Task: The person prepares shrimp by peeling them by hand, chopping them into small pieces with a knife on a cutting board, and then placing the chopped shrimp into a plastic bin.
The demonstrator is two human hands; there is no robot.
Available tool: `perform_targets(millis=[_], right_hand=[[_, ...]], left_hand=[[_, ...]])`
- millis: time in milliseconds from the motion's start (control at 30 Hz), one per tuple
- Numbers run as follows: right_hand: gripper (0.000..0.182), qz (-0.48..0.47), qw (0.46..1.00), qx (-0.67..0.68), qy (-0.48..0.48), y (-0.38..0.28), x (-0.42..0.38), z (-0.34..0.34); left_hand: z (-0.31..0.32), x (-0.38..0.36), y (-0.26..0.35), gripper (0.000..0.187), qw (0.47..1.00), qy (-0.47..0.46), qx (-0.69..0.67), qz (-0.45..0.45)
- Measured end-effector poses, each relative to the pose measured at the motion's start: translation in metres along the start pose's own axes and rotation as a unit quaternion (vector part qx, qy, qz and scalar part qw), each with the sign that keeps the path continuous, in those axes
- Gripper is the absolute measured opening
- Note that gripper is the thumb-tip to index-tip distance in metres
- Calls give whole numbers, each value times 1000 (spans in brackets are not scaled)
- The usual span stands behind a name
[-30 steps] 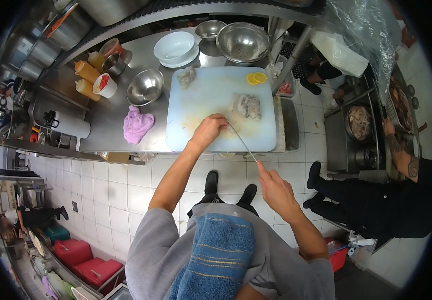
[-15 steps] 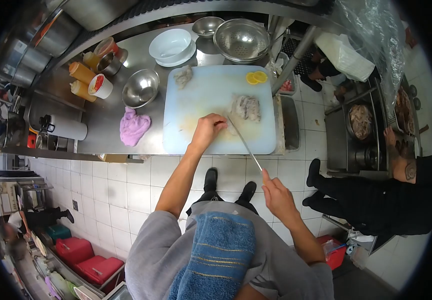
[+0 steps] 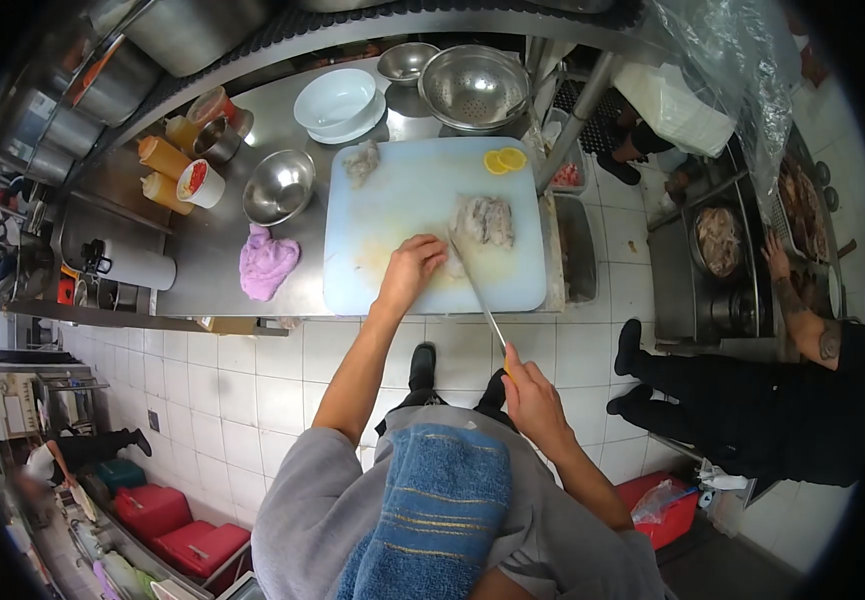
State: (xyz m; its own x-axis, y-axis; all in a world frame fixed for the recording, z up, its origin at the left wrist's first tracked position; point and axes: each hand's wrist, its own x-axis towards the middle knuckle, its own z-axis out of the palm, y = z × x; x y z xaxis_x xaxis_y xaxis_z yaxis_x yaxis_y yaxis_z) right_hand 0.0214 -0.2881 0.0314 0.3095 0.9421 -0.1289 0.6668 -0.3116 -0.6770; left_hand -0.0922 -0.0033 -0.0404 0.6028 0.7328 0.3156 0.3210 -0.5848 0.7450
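Observation:
My right hand [image 3: 536,402] is wrapped round the handle of a long, thin knife [image 3: 477,290]. The blade slants up and left across the near edge of the white cutting board [image 3: 373,210], its tip close to my left fingertips. My left hand [image 3: 416,270] rests low over the board with bent fingers pressed together; what they pinch, if anything, is too small to make out. Small pale scraps lie beside the blade. Right of the tip sits a greyish, raw-looking heap of food [image 3: 484,221]. A smaller pale clump [image 3: 361,163] lies at the far left corner, and lemon slices [image 3: 505,160] at the far right.
Left of the board are a purple cloth [image 3: 269,262], a steel bowl [image 3: 280,187] and several sauce bottles [image 3: 164,157]. Behind it stand white bowls [image 3: 336,103] and a colander [image 3: 474,88]. A post [image 3: 578,120] rises at right. A co-worker [image 3: 753,400] stands on the right.
My right hand and the knife have shifted a little left, with the blade now nearer my left fingertips. My left hand stays at almost the same spot on the board.

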Motion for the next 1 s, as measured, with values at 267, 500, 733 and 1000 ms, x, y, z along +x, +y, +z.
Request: perform_targets(millis=[267,500,733,1000], right_hand=[[55,12,1000,-9,-4,-3,1,-4],[54,16,999,-28,4,-5,-14,-4],[56,17,999,-46,19,-5,-28,3],[55,32,998,-57,10,0,-36,3]], left_hand=[[-9,17,-5,29,995,-29,47,83],[-9,68,-23,24,983,-181,-7,0],[1,74,-18,16,983,-159,65,-69],[-14,67,-30,15,979,-190,-63,-47]])
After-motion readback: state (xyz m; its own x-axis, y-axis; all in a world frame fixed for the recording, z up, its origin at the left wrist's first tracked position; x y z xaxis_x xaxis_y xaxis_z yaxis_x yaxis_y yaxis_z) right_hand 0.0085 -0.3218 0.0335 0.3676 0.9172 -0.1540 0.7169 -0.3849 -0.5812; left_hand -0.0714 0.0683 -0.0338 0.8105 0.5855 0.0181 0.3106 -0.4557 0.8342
